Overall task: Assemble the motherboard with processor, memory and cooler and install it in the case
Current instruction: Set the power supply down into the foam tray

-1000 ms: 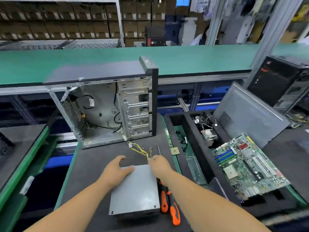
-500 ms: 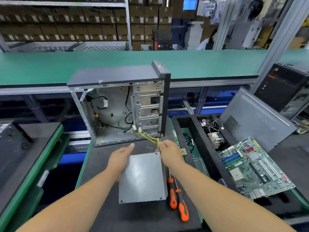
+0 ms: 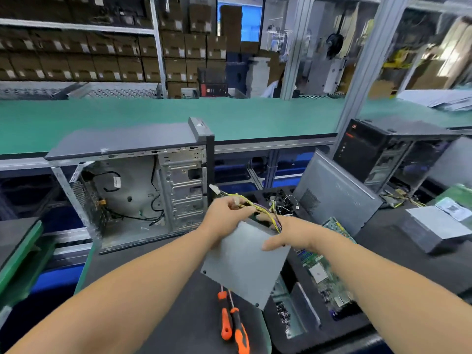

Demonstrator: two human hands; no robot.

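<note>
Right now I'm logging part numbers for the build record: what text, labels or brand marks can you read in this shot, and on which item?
None can be read.
White tag on a cable inside the open case: print too small.
White sticker on the grey box at right: blurred.
Red marks on the black tower: blurred.
Labels on the cardboard boxes: too small.
Motherboard markings: too small.

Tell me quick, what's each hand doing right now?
Left hand: closed, pinching the cable bundle.
Right hand: closed, fingers around the lifted power supply.
</note>
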